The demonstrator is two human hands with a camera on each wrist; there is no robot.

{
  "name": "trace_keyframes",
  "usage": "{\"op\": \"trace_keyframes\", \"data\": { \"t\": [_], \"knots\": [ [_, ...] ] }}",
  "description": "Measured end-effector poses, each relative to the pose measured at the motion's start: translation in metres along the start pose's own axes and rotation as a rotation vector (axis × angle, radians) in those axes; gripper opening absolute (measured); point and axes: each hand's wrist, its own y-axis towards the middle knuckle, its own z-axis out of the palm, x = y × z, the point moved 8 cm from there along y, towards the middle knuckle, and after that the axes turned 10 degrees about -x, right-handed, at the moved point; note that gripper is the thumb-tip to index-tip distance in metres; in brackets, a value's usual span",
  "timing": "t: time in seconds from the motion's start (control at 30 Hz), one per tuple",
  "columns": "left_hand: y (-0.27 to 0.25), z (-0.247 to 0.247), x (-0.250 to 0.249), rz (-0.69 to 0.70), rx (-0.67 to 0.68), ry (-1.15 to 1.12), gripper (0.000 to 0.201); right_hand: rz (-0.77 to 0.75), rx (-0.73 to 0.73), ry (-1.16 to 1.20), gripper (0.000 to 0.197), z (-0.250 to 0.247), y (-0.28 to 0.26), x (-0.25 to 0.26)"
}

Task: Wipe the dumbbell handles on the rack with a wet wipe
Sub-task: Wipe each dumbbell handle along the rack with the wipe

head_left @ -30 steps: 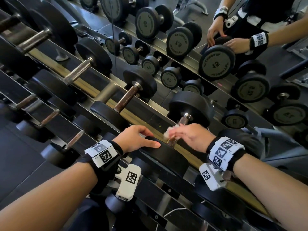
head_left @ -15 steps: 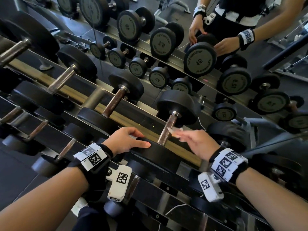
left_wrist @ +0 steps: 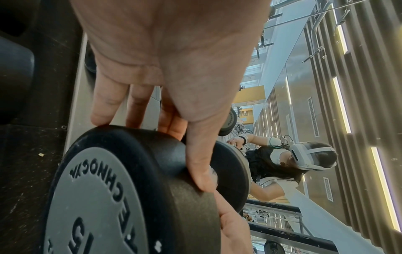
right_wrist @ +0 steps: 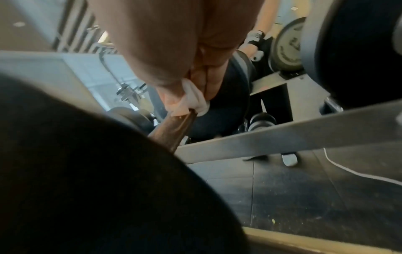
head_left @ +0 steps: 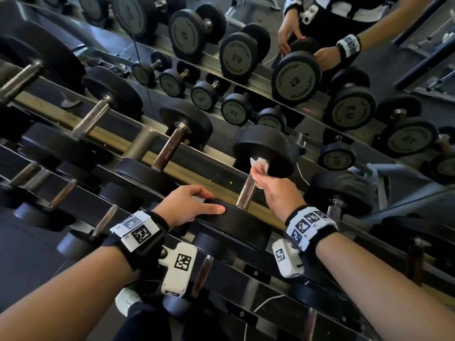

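- The right hand has its fingers curled round a white wet wipe, pinching it against the upper end of a dumbbell handle, just below the far weight head.
- In the right wrist view the wet wipe is bunched between thumb and fingers and wrapped over the top of the brown metal handle; the near head of the dumbbell fills the lower left as a dark blur.
- The left hand rests on the near weight head of the same dumbbell, fingers fairly straight and spread over the black rim, thumb lying along its top edge.
- The left wrist view shows the fingertips touching the rim of that head and the thumb pressed across its curved side; the grey end plate carries raised lettering.
- The dumbbell lies on the top tier of the rack, its handle tilted up and away from the person, with other dumbbells in a row to the left.
- A mirror behind the rack reflects the weights and both of the person's hands.
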Motion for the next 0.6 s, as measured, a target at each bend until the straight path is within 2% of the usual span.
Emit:
{"op": "trace_keyframes", "data": {
  "t": [0.13, 0.27, 0.33, 0.4, 0.47, 0.5, 0.6],
  "knots": [
    [-0.002, 0.001, -0.004, 0.006, 0.017, -0.01, 0.056, -0.088, 0.133, 0.096, 0.043, 0.004, -0.014, 0.004],
    [-0.003, 0.0, -0.005, -0.005, 0.019, -0.027, 0.069, -0.27, 0.351, -0.042, 0.042, 0.01, -0.026, 0.014],
    [-0.003, 0.001, -0.004, -0.005, 0.03, -0.035, 0.066, -0.242, 0.293, 0.048, 0.042, -0.001, -0.02, 0.013],
    [-0.002, 0.002, -0.002, -0.006, 0.035, -0.049, 0.063, -0.149, 0.072, 0.225, 0.048, -0.023, -0.007, 0.007],
    [-0.002, 0.001, -0.001, -0.003, 0.03, -0.053, 0.063, -0.117, -0.093, 0.236, 0.052, -0.032, 0.003, -0.001],
    [-0.001, 0.001, -0.001, 0.0, 0.027, -0.049, 0.064, -0.12, -0.091, 0.161, 0.056, -0.027, 0.006, -0.003],
    [-0.001, 0.002, -0.001, 0.013, 0.026, -0.03, 0.067, -0.134, 0.099, -0.143, 0.067, 0.008, 0.004, -0.007]
  ]
}}
